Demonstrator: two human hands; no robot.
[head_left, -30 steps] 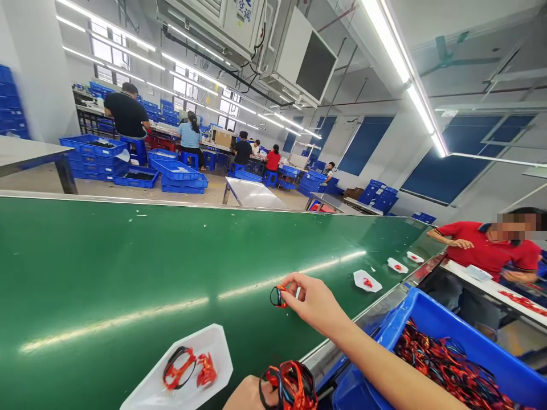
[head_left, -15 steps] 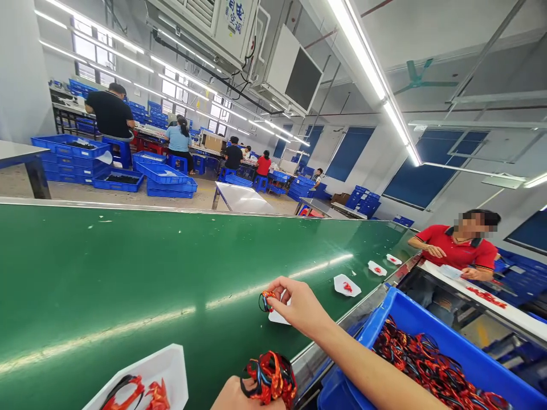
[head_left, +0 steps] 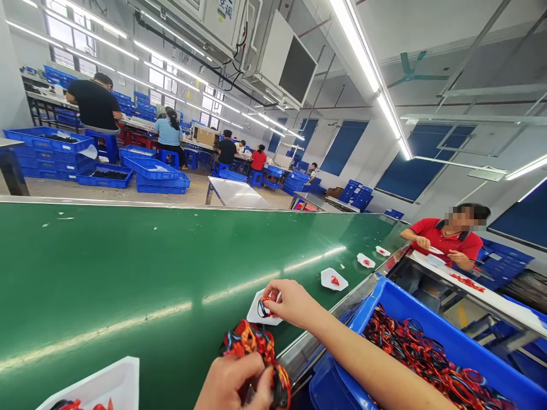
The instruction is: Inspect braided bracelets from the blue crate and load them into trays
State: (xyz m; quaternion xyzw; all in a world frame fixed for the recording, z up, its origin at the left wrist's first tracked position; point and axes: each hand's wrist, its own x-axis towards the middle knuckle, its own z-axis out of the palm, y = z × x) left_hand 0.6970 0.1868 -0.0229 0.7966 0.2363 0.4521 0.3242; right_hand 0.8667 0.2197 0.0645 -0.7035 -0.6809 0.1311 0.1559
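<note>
My left hand point(head_left: 239, 378) is closed around a bunch of red, orange and black looped bands point(head_left: 252, 339), low in the middle of the view. Farther up, my right hand point(head_left: 288, 302) pinches a single looped band point(head_left: 264, 307) of the same kind. It holds this band over a white angular tray point(head_left: 252, 310) on the green conveyor belt point(head_left: 171, 273). My fingers hide part of the tray. At the lower left, another white tray point(head_left: 122, 378) holds red and black pieces and is cut off by the frame edge.
More white trays point(head_left: 327, 278) with small red pieces lie up the belt. A blue bin point(head_left: 384, 293) full of looped bands stands at the right by the belt's edge. A co-worker in a red shirt point(head_left: 448, 245) sits beyond it at a white-topped table point(head_left: 504, 296).
My right hand has lowered the band over the tray, which has slid left with the other trays. My left hand has risen with its bunch and shows more of its fingers.
</note>
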